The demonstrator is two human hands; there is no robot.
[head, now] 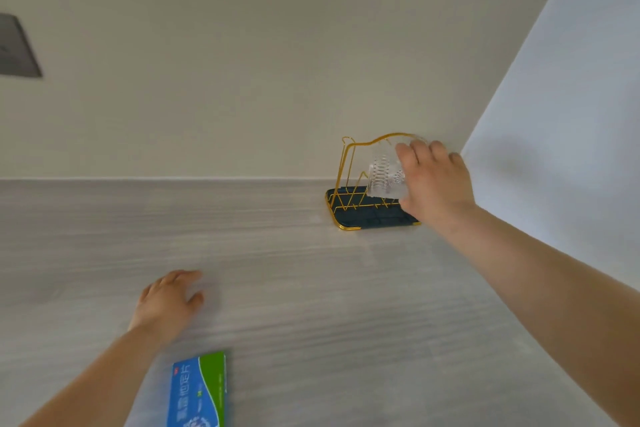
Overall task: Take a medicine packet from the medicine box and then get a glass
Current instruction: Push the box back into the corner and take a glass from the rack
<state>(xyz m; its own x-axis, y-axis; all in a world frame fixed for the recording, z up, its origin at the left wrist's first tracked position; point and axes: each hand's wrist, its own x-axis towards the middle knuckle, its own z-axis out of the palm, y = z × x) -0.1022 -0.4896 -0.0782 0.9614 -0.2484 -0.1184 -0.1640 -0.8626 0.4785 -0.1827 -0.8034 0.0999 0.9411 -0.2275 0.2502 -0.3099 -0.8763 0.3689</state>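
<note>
The right hand [434, 180] is closed around a clear, ribbed glass [385, 174], which it holds tilted among the gold wires of a drying rack [349, 163]; the rack stands on a dark tray with a gold rim [346, 226] at the far right corner of the grey bench [311, 288], close to where the two walls meet. The left hand [166, 302] lies palm down on the bench, fingers loosely spread and holding nothing; just nearer the front edge lies the blue and green medicine box [197, 392], flat and partly cut off by the picture. No separate medicine packet can be seen, so whether one is already out cannot be told. The step in hand appears to be fetching the glass; to do it well the glass should probably be lifted straight up until its rim clears the wire prongs, and only then drawn back toward the person, since a sideways pull might catch a wire and drag the light rack along; a firm grip around the ribbed wall seems wise, as the glass may be wet and slippery.
</note>
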